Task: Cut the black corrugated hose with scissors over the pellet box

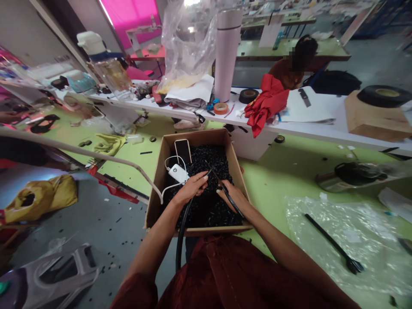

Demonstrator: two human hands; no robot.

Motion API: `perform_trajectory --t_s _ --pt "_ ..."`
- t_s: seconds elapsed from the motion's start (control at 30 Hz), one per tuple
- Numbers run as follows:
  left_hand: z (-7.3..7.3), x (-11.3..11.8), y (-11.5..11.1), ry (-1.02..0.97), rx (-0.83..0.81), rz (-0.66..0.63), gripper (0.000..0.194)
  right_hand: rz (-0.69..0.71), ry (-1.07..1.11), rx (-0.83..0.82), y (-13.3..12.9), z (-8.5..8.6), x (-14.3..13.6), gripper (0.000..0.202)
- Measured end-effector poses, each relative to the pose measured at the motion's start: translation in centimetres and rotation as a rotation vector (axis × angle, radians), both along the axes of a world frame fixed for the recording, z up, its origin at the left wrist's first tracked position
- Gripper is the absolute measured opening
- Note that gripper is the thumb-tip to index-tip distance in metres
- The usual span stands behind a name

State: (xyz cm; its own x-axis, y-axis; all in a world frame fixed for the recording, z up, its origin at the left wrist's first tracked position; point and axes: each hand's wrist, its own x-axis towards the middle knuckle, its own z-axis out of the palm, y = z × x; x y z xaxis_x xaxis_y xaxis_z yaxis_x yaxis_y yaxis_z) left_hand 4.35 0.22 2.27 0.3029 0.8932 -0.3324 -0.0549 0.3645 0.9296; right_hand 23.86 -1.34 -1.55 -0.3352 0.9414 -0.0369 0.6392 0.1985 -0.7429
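Note:
Over an open cardboard box (240, 178), my left hand (194, 187) is closed on a black tube (182, 234), which hangs down below the wrist toward my lap. The tube's tip sticks out past my fingertips. My right hand (236, 195) grips what look like dark scissors (216, 174), their thin blades crossing close to that tip. Whether the blades touch the tube I cannot tell. Many small black pieces (206, 214) fill the box below both hands. A white power bank (178, 173) with a white cable and a phone (183, 151) lie on them at the left.
A white shelf (309, 124) crosses behind the box, bearing a pale flask (227, 56), red cloth (267, 101) and tape rolls. On the green table (273, 180) at right lie plastic sheeting (309, 240) and a black strip (331, 238). Another person (296, 64) sits beyond the shelf.

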Motion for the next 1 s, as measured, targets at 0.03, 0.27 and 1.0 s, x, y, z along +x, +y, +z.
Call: perform_trajectory --t_s 0.03,0.27,1.0 --pt "0.0 0.0 0.0 -0.001 -0.004 -0.005 0.062 -0.004 -0.010 0.000 0.0 0.0 0.0 0.026" --pt "-0.3 0.2 0.0 0.028 -0.012 -0.031 0.046 -0.022 -0.050 -0.018 0.0 0.3 -0.1 0.019" --pt "-0.7 -0.4 0.9 -0.106 -0.100 0.066 0.037 -0.123 -0.099 0.034 0.1 0.1 -0.1 0.021"
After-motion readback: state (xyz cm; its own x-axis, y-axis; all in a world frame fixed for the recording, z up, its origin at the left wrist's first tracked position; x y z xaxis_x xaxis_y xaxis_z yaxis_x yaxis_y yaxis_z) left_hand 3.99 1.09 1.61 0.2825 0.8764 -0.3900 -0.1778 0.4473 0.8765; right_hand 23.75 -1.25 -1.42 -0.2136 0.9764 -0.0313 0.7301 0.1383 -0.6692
